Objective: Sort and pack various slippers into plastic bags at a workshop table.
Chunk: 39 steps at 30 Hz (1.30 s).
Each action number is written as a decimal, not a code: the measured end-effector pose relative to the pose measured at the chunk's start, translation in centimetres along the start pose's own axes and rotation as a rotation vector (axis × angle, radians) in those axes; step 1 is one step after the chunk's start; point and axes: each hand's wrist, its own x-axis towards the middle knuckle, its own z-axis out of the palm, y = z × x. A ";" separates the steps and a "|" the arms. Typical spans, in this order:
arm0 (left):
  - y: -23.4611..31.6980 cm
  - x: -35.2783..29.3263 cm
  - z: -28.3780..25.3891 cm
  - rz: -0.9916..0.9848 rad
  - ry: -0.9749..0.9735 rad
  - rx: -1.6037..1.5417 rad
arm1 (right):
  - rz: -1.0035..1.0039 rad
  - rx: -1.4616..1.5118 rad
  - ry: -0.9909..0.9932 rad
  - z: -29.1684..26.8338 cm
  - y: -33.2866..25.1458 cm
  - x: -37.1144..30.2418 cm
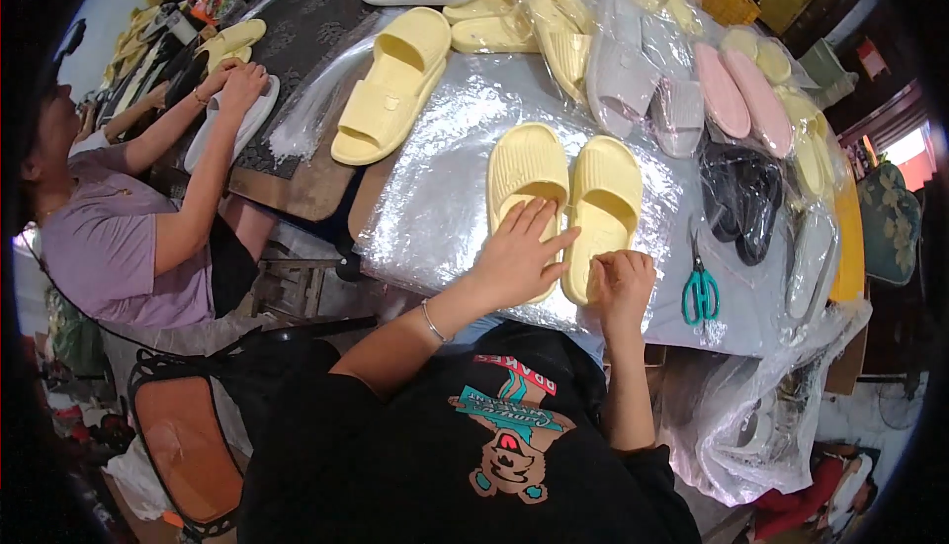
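Two yellow slide slippers lie side by side in front of me, toes pointing away. My left hand point(522, 253) rests on the left slipper point(529, 161), palm down, its fingers stretched out over the footbed and the thumb reaching toward the right one. At the heel end of the right slipper point(605, 183), my right hand point(625, 287) is closed, fingers curled and pressed together against its edge. Whatever those fingertips hold, if anything, is hidden. Under the slippers is a stack of shiny clear plastic bags point(435, 188).
Teal-handled scissors point(701, 292) lie to the right. Bagged grey slippers point(623, 70), pink slippers point(743, 94) and black slippers point(741, 198) stand beyond. Another yellow pair point(393, 89) sits at back left. A co-worker point(129, 218) at left handles a light slipper point(237, 119).
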 end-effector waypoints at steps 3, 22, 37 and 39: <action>0.0 0.1 0.0 -0.001 0.019 -0.016 | -0.025 0.008 0.005 0.4 0.2 0.1; -0.1 -0.7 0.0 0.005 0.148 -0.054 | 0.612 -0.045 0.307 -11.8 16.7 -7.2; -0.4 -0.6 0.1 -0.015 0.059 -0.097 | 0.741 0.003 0.305 -10.2 25.1 -12.0; -0.6 -0.6 -0.1 0.002 0.072 -0.123 | 0.718 -0.016 0.319 -9.8 24.6 -12.0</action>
